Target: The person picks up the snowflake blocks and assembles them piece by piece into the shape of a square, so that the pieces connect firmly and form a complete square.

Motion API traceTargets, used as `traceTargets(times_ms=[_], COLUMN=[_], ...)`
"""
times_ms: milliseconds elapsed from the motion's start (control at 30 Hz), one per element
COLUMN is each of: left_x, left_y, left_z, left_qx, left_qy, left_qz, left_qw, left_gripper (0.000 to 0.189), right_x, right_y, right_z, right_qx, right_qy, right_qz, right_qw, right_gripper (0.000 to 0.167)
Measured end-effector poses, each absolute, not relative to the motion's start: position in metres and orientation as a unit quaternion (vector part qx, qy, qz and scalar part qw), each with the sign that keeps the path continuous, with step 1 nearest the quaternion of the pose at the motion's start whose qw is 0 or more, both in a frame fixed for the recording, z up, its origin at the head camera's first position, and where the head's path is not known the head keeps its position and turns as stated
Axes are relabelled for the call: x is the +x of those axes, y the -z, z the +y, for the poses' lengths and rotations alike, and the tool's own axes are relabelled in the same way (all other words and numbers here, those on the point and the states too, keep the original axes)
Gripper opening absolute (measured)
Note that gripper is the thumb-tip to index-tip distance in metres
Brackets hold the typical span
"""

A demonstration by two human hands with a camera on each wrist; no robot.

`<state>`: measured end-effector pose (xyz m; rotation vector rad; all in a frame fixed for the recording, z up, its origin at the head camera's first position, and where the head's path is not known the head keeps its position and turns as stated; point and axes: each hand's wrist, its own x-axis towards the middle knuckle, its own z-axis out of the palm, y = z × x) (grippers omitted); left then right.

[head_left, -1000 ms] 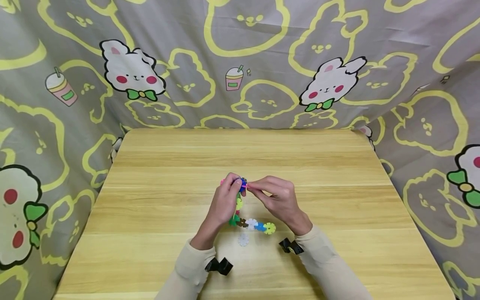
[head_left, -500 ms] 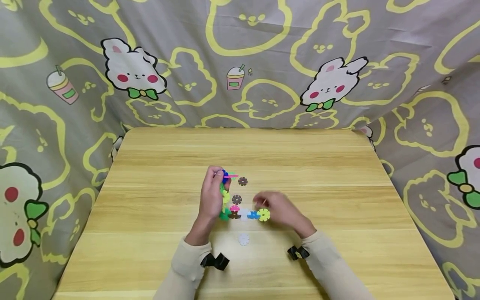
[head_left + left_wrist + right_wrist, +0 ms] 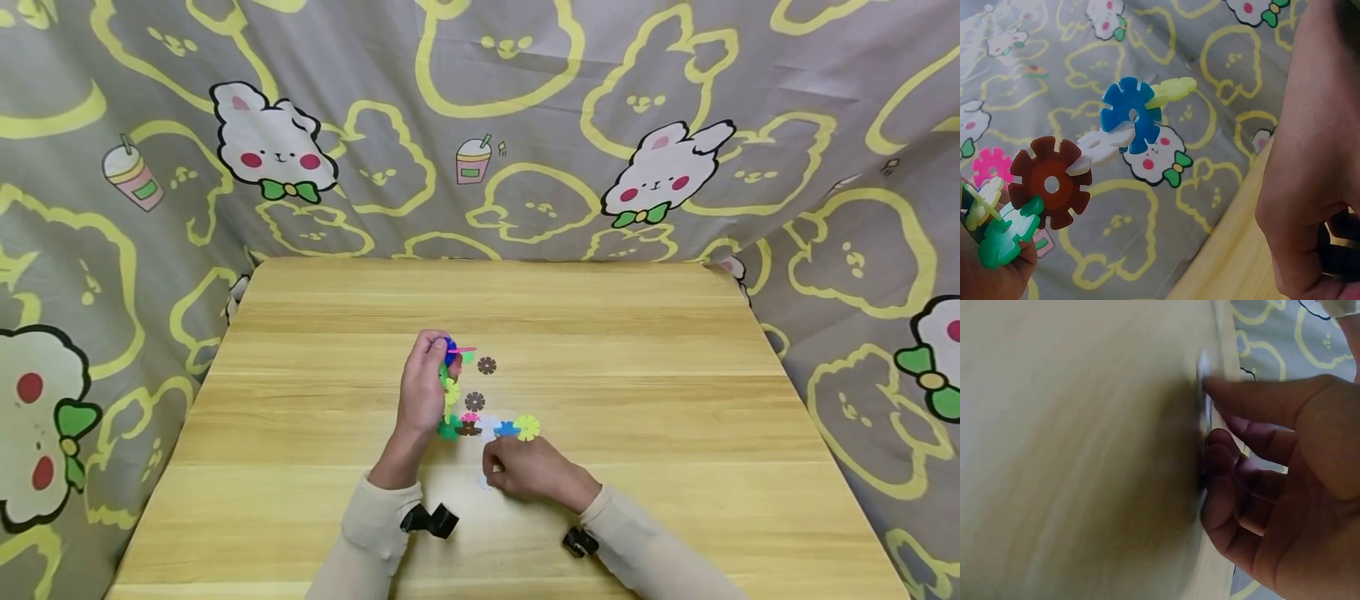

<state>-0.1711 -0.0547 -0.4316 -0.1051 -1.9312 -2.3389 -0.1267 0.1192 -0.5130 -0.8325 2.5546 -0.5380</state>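
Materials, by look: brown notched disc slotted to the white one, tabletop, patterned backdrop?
Brown disc: likely molded plastic, smooth; uniform color, clean-edged notches.
Tabletop: wood or wood-look laminate, satin; plank-like grain and soft glare, can't tell which.
Patterned backdrop: probably fabric, mostly matte; hangs in soft folds, though a coated sheet is possible.
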Motion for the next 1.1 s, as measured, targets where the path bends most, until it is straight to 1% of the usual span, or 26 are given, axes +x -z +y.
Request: traceTargets(times_ms=[100,233,333,433,533,600,633,733,767,867,967,1033,1100], left_x=[-0.171,-0.170,-0.170,-0.170,-0.170,-0.170,-0.170,-0.170,-0.170,-0.170,-0.169,-0.169,-0.169], left_y=[0.432,0.431,0.431,0.430,0.429,0.428,0.428,0.429,0.429,0.429,0.430,0.430,0.431], left_z=[-0.054,-0.054,-0.053,-0.053,-0.053,-0.053,-0.053,-0.053,-0.053,-0.053,-0.052,-0.051,-0.050], left_qx=[-0.039,-0.040,-0.040,-0.040,-0.038,-0.037,-0.036,-0.036,-0.037,-0.040,-0.044,-0.047,-0.048], left_qy=[0.769,0.768,0.768,0.766,0.763,0.760,0.759,0.756,0.755,0.751,0.746,0.745,0.741], left_qz=[-0.636,-0.638,-0.638,-0.640,-0.644,-0.647,-0.649,-0.652,-0.653,-0.658,-0.663,-0.665,-0.669], left_qw=[0.052,0.049,0.049,0.050,0.048,0.047,0.047,0.047,0.046,0.038,0.033,0.032,0.030], left_gripper=[0.021,0.021,0.021,0.020,0.021,0.021,0.021,0.022,0.022,0.024,0.024,0.024,0.024], right_x=[-0.125,-0.122,-0.121,-0.123,-0.129,-0.138,-0.143,-0.163,-0.169,-0.181,-0.185,-0.184,-0.184], right_y=[0.514,0.516,0.516,0.516,0.514,0.508,0.503,0.483,0.474,0.448,0.426,0.411,0.404], right_z=[0.119,0.118,0.118,0.119,0.127,0.137,0.142,0.158,0.162,0.171,0.171,0.166,0.159], right_qx=[-0.298,-0.299,-0.301,-0.297,-0.278,-0.258,-0.245,-0.202,-0.188,-0.148,-0.139,-0.141,-0.154], right_qy=[0.203,0.198,0.184,0.199,0.260,0.305,0.323,0.368,0.381,0.445,0.521,0.550,0.564], right_qz=[0.913,0.914,0.918,0.915,0.903,0.900,0.901,0.905,0.904,0.883,0.842,0.823,0.811], right_qw=[0.194,0.188,0.180,0.187,0.198,0.176,0.156,0.072,0.043,-0.013,-0.033,-0.019,-0.004], right_gripper=[0.005,0.021,0.026,0.022,0.016,0.014,0.011,0.007,0.008,0.011,0.016,0.018,0.021])
